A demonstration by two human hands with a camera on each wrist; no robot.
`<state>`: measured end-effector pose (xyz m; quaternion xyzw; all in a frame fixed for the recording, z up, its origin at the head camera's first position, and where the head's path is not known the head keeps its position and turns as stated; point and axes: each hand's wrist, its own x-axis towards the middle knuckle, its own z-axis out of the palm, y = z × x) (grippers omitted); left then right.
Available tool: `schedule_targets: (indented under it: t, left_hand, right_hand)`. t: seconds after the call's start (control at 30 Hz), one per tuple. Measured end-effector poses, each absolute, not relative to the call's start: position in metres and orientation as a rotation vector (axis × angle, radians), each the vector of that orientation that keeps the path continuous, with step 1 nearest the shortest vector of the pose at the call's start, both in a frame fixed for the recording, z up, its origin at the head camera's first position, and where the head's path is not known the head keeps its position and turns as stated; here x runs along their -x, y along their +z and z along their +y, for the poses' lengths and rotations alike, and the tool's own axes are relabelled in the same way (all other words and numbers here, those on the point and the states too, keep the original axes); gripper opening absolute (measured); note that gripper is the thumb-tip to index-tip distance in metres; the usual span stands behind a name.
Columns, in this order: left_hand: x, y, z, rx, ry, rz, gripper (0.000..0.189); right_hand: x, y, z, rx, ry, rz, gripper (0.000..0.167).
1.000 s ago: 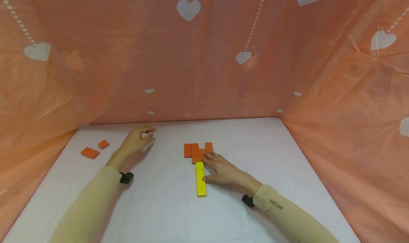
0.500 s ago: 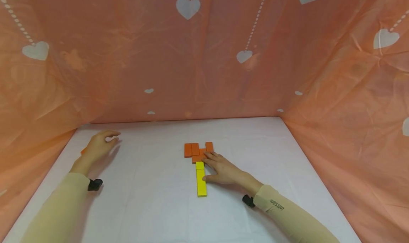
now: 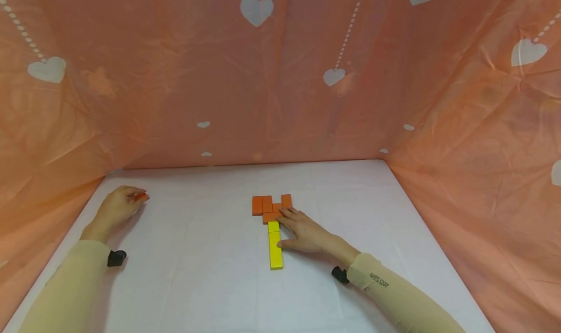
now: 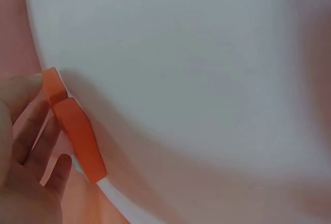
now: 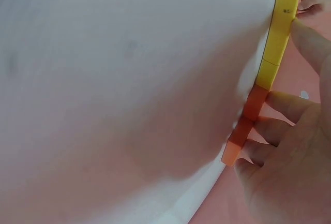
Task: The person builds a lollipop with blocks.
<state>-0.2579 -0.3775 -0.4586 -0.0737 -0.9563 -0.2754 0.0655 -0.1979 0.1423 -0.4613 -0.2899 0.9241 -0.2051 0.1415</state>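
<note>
At the table's left side my left hand [image 3: 116, 210] has thumb and fingertips on a small orange block [image 3: 141, 196]. In the left wrist view the thumb lies at that small block [image 4: 54, 85], with a larger orange block [image 4: 80, 138] beside it; the hand hides the larger one from the head view. My right hand [image 3: 307, 233] lies with spread, extended fingers on the right side of a flat figure. Several orange blocks [image 3: 262, 205] form its top and yellow blocks [image 3: 275, 250] its stem. The right fingertips touch the orange part, the thumb the yellow strip.
A white-covered table [image 3: 210, 274] carries everything. Orange cloth [image 3: 280, 80] with white hearts hangs behind and at both sides. A small black device [image 3: 116, 258] is worn at the left wrist, another [image 3: 340, 275] at the right.
My left hand has moved left across the table to the loose orange blocks and now pinches the small one. The right hand and the figure have stayed in place.
</note>
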Motion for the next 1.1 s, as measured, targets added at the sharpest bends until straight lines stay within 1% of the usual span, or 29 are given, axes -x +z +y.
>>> schedule_targets:
  t: [0.37, 0.67, 0.93, 1.1]
  left_hand:
    - [0.256, -0.466, -0.381, 0.219, -0.781, -2.853, 0.030]
    - [0.259, -0.470, -0.376, 0.172, -0.842, -2.813, 0.030]
    - [0.256, -0.462, -0.352, 0.148, -0.970, -2.791, 0.037]
    - [0.255, -0.450, -0.329, 0.235, -1.025, -2.771, 0.034]
  right_hand:
    - [0.197, -0.463, 0.141, 0.817, -0.569, 2.671, 0.077]
    - [0.197, -0.462, 0.142, 0.827, -0.551, 2.676, 0.078]
    - [0.198, -0.462, 0.142, 0.825, -0.556, 2.671, 0.077]
    - [0.198, -0.462, 0.141, 0.827, -0.562, 2.673, 0.077]
